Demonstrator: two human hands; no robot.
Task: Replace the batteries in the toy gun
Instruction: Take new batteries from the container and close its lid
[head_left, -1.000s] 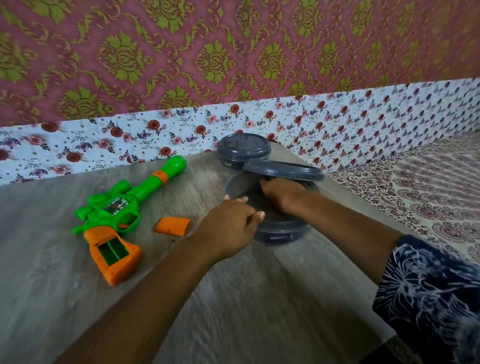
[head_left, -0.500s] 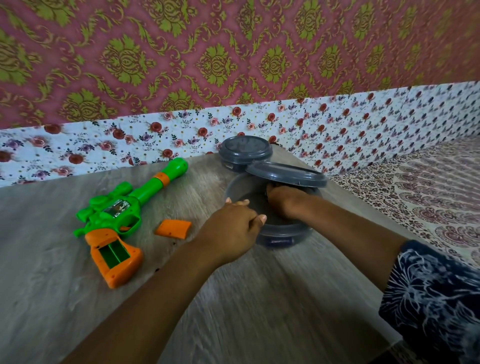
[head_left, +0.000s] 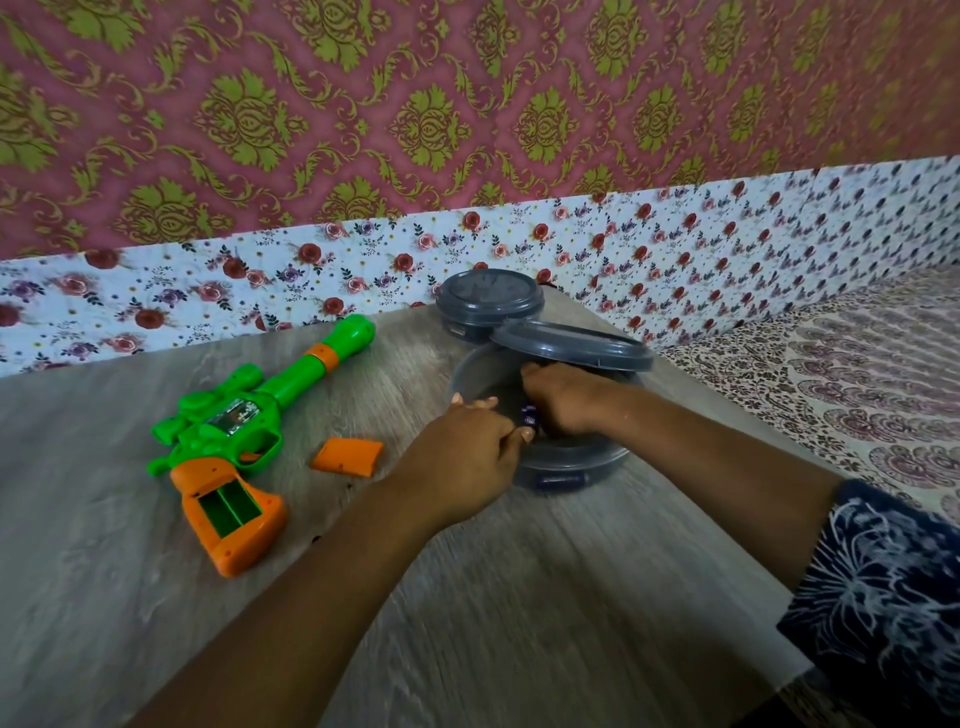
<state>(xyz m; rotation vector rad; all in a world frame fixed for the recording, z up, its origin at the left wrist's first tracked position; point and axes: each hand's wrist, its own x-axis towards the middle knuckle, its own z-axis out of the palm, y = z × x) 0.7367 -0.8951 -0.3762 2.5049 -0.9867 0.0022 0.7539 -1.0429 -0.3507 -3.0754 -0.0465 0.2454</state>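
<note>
A second ago our right hand (head_left: 563, 400) was buried in the round grey plastic container (head_left: 566, 457) with nothing showing in it; now a small dark cylindrical battery (head_left: 529, 415) stands out of its curled fingers, which grip it just above the container's near wall. Our left hand (head_left: 467, 457) has stayed put, fingers curled over the near rim and steadying the container. We judge this to be the fetching of a fresh cell, so the loading step comes next.

The green and orange plastic toy gun (head_left: 234, 431) lies flat on the grey wood-grain tabletop (head_left: 519, 597), well to the left of the container, grip toward us. Its battery compartment (head_left: 228, 506) is open and looks empty. The orange battery cover (head_left: 347, 456) lies loose between gun and container.

By our count:
- one toy gun
- one loose cover
- two grey containers, the nearer open and the farther closed container (head_left: 488, 306) behind it still lidded
- one loose grey lid (head_left: 571, 345) propped on the open container's far rim
- one battery in sight; whether more lie inside, we cannot tell
- two slots in the compartment, as far as we can make out.
</note>
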